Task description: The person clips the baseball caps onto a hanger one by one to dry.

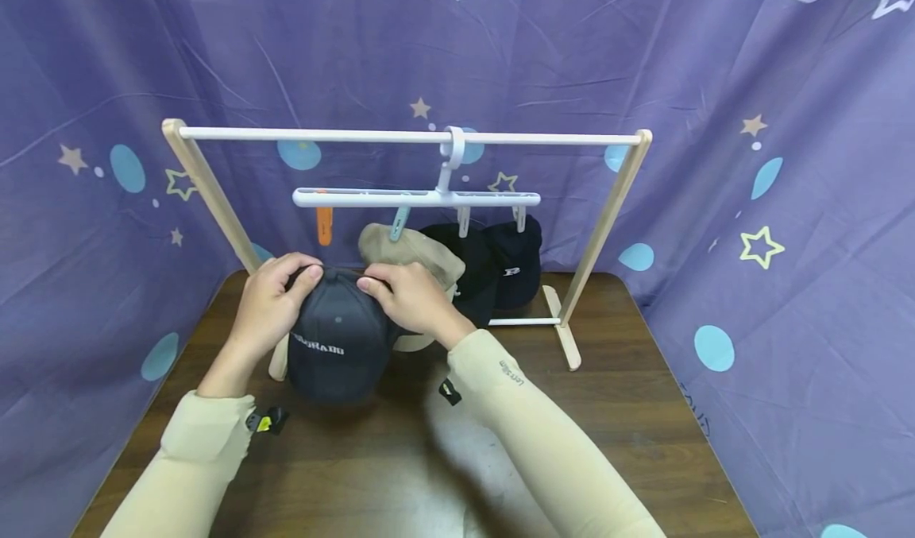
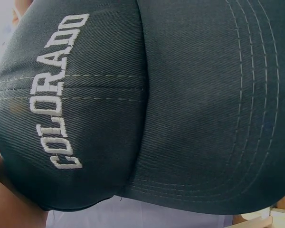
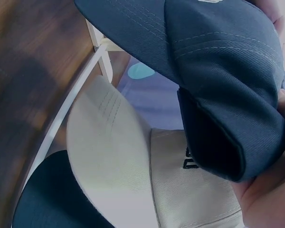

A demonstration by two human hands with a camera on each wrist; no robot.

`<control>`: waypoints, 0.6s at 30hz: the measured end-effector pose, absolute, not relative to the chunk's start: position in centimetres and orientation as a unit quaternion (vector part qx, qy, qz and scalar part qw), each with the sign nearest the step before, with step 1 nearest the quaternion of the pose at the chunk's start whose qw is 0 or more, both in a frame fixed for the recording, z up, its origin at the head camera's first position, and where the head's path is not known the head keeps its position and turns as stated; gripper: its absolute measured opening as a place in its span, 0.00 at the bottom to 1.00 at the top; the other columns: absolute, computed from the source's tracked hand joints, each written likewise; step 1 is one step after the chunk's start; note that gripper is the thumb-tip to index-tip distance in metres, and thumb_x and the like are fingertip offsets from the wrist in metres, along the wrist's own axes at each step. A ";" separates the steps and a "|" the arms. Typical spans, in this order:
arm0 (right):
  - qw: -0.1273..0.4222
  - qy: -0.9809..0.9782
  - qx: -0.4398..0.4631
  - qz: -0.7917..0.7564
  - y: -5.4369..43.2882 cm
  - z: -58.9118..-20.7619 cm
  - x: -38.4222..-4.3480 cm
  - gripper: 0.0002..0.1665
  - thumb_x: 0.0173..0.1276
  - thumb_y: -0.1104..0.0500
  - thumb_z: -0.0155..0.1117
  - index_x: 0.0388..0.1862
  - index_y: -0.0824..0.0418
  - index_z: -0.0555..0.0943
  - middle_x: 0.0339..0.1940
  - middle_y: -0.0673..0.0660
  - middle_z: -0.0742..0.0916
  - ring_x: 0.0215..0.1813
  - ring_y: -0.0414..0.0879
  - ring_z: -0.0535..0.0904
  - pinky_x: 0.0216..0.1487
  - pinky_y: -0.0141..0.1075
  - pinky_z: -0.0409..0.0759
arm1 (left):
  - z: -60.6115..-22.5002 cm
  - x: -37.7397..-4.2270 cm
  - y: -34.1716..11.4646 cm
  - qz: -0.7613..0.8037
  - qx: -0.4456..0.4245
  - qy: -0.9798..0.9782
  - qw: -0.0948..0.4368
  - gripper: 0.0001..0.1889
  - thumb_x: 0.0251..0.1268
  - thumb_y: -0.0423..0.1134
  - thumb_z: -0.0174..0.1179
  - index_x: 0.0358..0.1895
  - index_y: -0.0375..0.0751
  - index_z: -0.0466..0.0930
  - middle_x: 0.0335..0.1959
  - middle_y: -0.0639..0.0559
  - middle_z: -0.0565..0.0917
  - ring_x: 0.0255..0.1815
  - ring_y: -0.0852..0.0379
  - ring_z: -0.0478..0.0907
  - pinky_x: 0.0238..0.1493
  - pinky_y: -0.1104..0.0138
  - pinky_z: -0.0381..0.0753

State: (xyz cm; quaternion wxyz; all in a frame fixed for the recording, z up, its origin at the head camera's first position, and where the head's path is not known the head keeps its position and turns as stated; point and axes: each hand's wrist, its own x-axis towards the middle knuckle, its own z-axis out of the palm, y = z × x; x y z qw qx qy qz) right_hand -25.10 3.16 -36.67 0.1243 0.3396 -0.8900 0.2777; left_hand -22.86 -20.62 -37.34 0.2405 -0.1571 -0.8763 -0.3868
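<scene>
A dark grey baseball cap [image 1: 336, 339] with white COLORADO lettering hangs crown-up between both hands, its brim [image 2: 204, 104] pointing downward. My left hand [image 1: 268, 299] pinches the left side of the crown top between thumb and fingers. On the other side, my right hand [image 1: 411, 296] pinches the crown top the same way. Just above the cap, an orange clip [image 1: 325, 225] hangs from the white hanger bar [image 1: 372, 198] with nothing in it. A beige cap [image 3: 114, 156] hangs right beside the grey one, held by a light blue clip [image 1: 399, 224].
A wooden rack [image 1: 207, 188] with a white top rod [image 1: 307, 134] stands on the brown table [image 1: 608, 411] and carries the hanger. Grey clips hold a black cap [image 1: 472, 276] and a navy cap [image 1: 518, 264] farther right. A purple patterned curtain [image 1: 715, 125] surrounds the table.
</scene>
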 end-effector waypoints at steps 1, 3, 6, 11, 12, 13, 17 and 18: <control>0.125 -0.890 0.339 0.278 3.2 -36.6 -25.1 0.14 0.84 0.46 0.58 0.43 0.50 0.86 0.28 0.46 0.83 0.36 0.42 0.81 0.41 0.36 0.76 | -37.3 -22.9 -20.6 -0.386 -0.156 -0.877 0.240 0.09 0.80 0.40 0.61 0.48 0.40 0.88 0.47 0.41 0.89 0.49 0.43 0.79 0.53 0.50 0.69; 0.127 -0.890 0.339 0.278 3.2 -36.6 -25.2 0.14 0.84 0.47 0.58 0.42 0.50 0.86 0.27 0.46 0.82 0.35 0.41 0.79 0.40 0.36 0.76 | -37.2 -23.0 -20.6 -0.384 -0.157 -0.878 0.239 0.09 0.80 0.40 0.61 0.48 0.40 0.88 0.47 0.41 0.89 0.49 0.43 0.79 0.53 0.50 0.69; 0.129 -0.889 0.338 0.280 3.3 -36.6 -25.3 0.14 0.84 0.47 0.59 0.41 0.50 0.86 0.26 0.46 0.80 0.34 0.42 0.78 0.39 0.36 0.75 | -37.2 -23.2 -20.5 -0.382 -0.158 -0.879 0.239 0.10 0.80 0.40 0.60 0.48 0.40 0.88 0.47 0.40 0.89 0.49 0.42 0.79 0.53 0.49 0.69; 0.131 -0.888 0.340 0.280 3.3 -36.5 -25.5 0.14 0.84 0.47 0.59 0.40 0.51 0.85 0.25 0.47 0.79 0.34 0.42 0.77 0.39 0.36 0.74 | -37.1 -23.3 -20.5 -0.383 -0.157 -0.878 0.242 0.10 0.80 0.40 0.60 0.48 0.39 0.88 0.47 0.40 0.89 0.50 0.41 0.79 0.53 0.48 0.69; 0.131 -0.889 0.340 0.279 3.3 -36.4 -25.5 0.14 0.84 0.47 0.59 0.40 0.51 0.85 0.25 0.47 0.79 0.34 0.42 0.77 0.39 0.36 0.74 | -37.1 -23.3 -20.5 -0.382 -0.157 -0.878 0.242 0.10 0.80 0.40 0.60 0.49 0.39 0.88 0.47 0.40 0.89 0.50 0.40 0.79 0.53 0.48 0.69; 0.131 -0.889 0.339 0.278 3.3 -36.4 -25.5 0.14 0.84 0.47 0.59 0.40 0.51 0.85 0.25 0.47 0.79 0.33 0.42 0.77 0.39 0.36 0.73 | -37.0 -23.3 -20.5 -0.382 -0.157 -0.878 0.242 0.10 0.80 0.40 0.60 0.49 0.39 0.88 0.47 0.40 0.89 0.50 0.40 0.79 0.53 0.48 0.69; 0.137 -0.889 0.340 0.274 3.1 -36.3 -25.6 0.13 0.84 0.47 0.60 0.41 0.51 0.85 0.27 0.47 0.81 0.34 0.42 0.78 0.40 0.36 0.74 | -36.9 -23.4 -20.6 -0.379 -0.157 -0.879 0.244 0.10 0.80 0.39 0.60 0.49 0.39 0.88 0.47 0.39 0.89 0.50 0.39 0.80 0.54 0.47 0.69; 0.139 -0.889 0.341 0.273 3.0 -36.3 -25.6 0.13 0.84 0.47 0.60 0.41 0.51 0.85 0.27 0.47 0.82 0.34 0.42 0.79 0.40 0.36 0.75 | -36.8 -23.4 -20.7 -0.379 -0.156 -0.879 0.245 0.10 0.80 0.39 0.60 0.49 0.39 0.88 0.47 0.39 0.89 0.50 0.39 0.80 0.54 0.47 0.69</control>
